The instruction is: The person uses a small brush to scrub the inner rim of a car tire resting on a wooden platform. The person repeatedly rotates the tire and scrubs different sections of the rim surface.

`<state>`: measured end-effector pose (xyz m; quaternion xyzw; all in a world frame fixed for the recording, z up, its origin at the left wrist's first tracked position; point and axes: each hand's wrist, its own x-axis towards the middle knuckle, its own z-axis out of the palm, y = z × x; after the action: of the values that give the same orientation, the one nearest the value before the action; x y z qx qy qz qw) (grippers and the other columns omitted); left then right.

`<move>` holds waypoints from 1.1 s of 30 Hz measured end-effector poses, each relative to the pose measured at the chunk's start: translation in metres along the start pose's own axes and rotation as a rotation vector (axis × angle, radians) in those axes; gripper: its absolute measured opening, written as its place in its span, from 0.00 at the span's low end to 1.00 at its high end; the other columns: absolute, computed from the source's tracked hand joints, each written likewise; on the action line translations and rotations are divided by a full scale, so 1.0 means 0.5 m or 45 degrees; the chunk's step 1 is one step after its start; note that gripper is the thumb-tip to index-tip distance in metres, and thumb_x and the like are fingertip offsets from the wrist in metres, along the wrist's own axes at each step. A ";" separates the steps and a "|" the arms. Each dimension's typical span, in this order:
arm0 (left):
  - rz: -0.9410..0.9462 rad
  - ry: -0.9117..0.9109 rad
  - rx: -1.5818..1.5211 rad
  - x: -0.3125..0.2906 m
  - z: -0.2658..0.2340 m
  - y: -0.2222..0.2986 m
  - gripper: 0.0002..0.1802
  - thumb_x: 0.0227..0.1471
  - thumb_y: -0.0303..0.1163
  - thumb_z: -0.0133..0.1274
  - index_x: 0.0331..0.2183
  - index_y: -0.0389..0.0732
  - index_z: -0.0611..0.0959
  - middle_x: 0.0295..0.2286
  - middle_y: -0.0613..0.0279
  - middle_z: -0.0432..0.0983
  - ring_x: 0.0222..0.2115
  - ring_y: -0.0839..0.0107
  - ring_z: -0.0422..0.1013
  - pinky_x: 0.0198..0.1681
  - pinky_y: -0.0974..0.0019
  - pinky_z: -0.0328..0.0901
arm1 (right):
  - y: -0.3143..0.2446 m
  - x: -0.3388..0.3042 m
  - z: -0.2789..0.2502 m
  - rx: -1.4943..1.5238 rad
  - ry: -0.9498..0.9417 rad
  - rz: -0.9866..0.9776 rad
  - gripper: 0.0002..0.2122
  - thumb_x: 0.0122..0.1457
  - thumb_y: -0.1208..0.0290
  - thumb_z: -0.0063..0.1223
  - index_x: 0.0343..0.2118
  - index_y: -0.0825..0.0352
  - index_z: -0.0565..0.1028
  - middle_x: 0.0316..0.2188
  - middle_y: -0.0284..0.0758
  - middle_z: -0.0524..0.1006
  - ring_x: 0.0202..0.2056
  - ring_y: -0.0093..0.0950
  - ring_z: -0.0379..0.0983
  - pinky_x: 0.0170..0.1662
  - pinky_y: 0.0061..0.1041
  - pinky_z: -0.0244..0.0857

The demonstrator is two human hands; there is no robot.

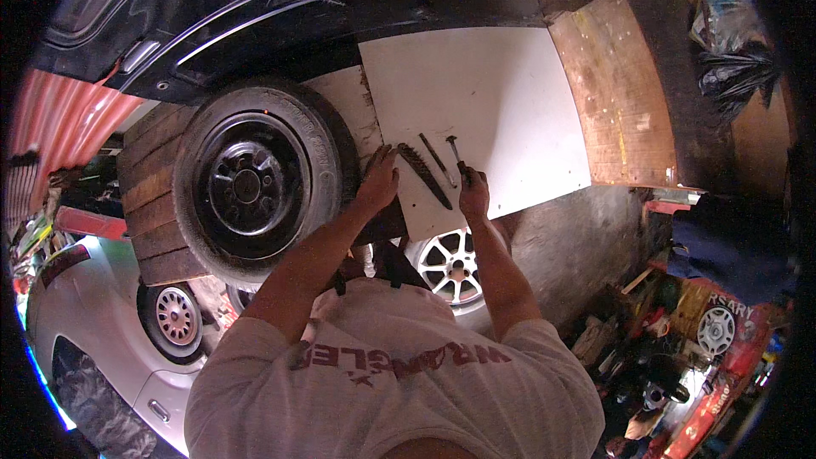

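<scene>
My right hand (473, 195) is closed around the handle of a slim tool with a short crosswise head, like a small hammer (452, 143), held over the white board (510, 102). At the board's left edge lies my left hand (380, 180), fingers stretched out, close to the tyre. Between my hands a dark wire brush (425, 177) rests aslant on the board, bristled end far and handle toward me. Beside it lies a thin dark rod-like tool (437, 158). Left of my left hand is a large tyre on a black steel wheel (247, 185), lying on wooden planks.
Wooden planks (153, 204) extend beneath the tyre. A dark car body panel (255, 25) spans the far side. Below the board is a white spoked wheel (450, 265). A silver car (110, 323) stands at left; cluttered parts and a red box (714, 408) fill the lower right.
</scene>
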<state>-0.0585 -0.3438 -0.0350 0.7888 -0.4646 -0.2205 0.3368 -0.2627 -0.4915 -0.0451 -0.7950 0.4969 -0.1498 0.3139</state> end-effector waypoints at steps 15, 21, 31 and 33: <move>-0.197 0.669 0.215 -0.266 -0.327 -0.096 0.27 0.46 0.30 0.56 0.50 0.41 0.73 0.54 0.48 0.63 0.59 0.47 0.54 0.63 0.51 0.50 | -0.257 -0.016 0.051 1.074 -0.315 -0.464 0.20 0.49 0.73 0.61 0.46 0.71 0.72 0.37 0.38 0.75 0.38 0.30 0.73 0.44 0.29 0.68; -0.522 0.958 0.293 -0.432 -0.420 -0.193 0.27 0.46 0.32 0.58 0.50 0.41 0.73 0.54 0.49 0.64 0.60 0.48 0.53 0.63 0.45 0.46 | -0.450 -0.021 0.114 1.406 -0.573 -0.069 0.21 0.50 0.76 0.61 0.48 0.71 0.71 0.37 0.35 0.75 0.37 0.27 0.73 0.41 0.26 0.69; -0.781 0.852 0.380 -0.530 -0.484 -0.327 0.33 0.51 0.45 0.55 0.56 0.44 0.68 0.60 0.51 0.55 0.63 0.50 0.46 0.65 0.46 0.40 | -0.623 -0.013 0.347 1.378 -0.831 -0.329 0.12 0.51 0.79 0.61 0.39 0.71 0.77 0.37 0.35 0.78 0.38 0.28 0.75 0.42 0.25 0.70; -0.776 0.769 0.401 -0.529 -0.493 -0.329 0.33 0.52 0.47 0.54 0.57 0.46 0.68 0.61 0.55 0.53 0.64 0.53 0.44 0.66 0.47 0.38 | -0.664 -0.015 0.372 1.128 -0.751 -0.680 0.11 0.52 0.81 0.60 0.39 0.74 0.77 0.36 0.36 0.78 0.39 0.29 0.75 0.43 0.25 0.69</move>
<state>0.0760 0.0257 0.0200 0.9601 -0.1200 0.0037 0.2528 0.0672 -0.3172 0.0298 -0.6938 0.0618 -0.1894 0.6920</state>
